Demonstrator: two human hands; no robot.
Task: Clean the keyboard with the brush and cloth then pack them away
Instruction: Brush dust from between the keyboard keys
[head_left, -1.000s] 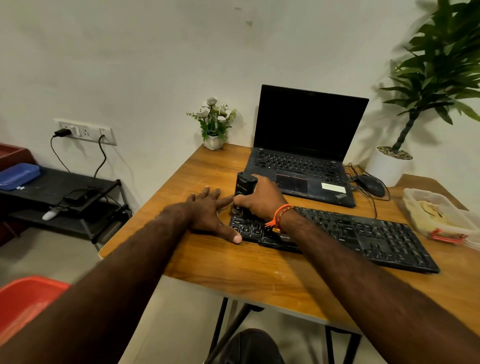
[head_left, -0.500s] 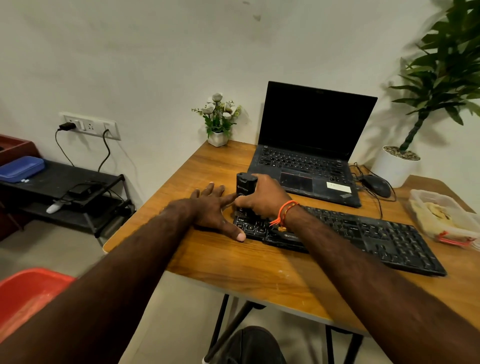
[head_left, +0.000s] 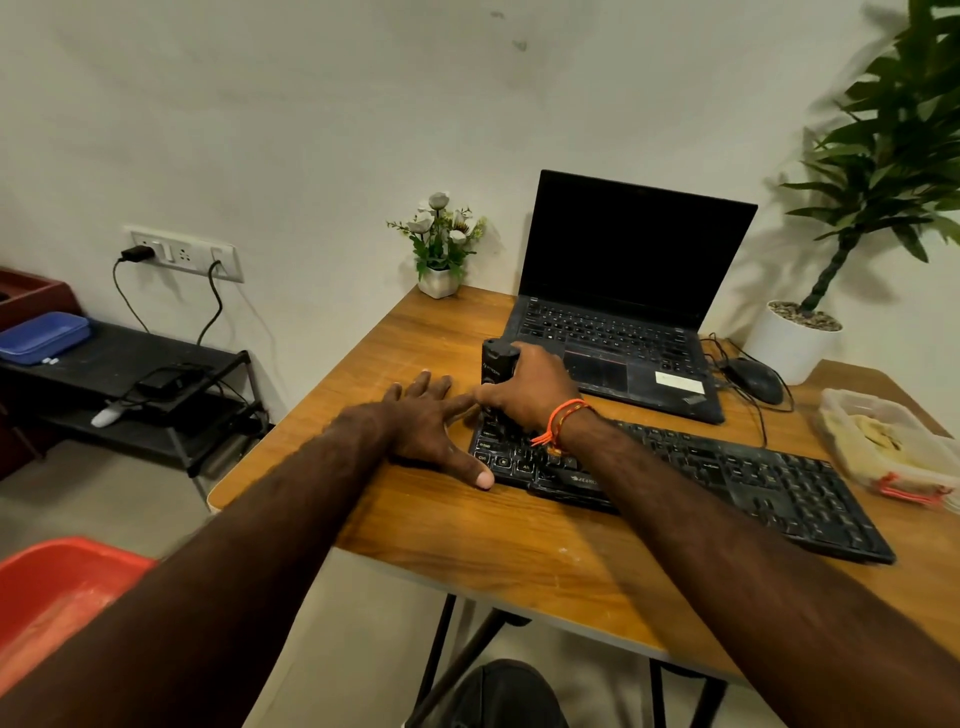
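Your right hand (head_left: 530, 389) grips the black brush (head_left: 498, 361), held upright on the left end of the keyboard (head_left: 727, 478). Your left hand (head_left: 431, 426) lies flat, fingers straight, on the wooden table (head_left: 467, 545) (thumb touching the keyboard's left edge). The cloth (head_left: 878, 436) sits in a clear container (head_left: 852, 405) well to the right.

Soft, warm, fairly dim indoor light falls evenly, the tall plant (head_left: 883, 156) at two o'clock casting a blurred shadow on the wall (head_left: 311, 104), while wide-angle bending curves the worktop (head_left: 441, 545) edges (both forearms smear slightly near six o'clock).
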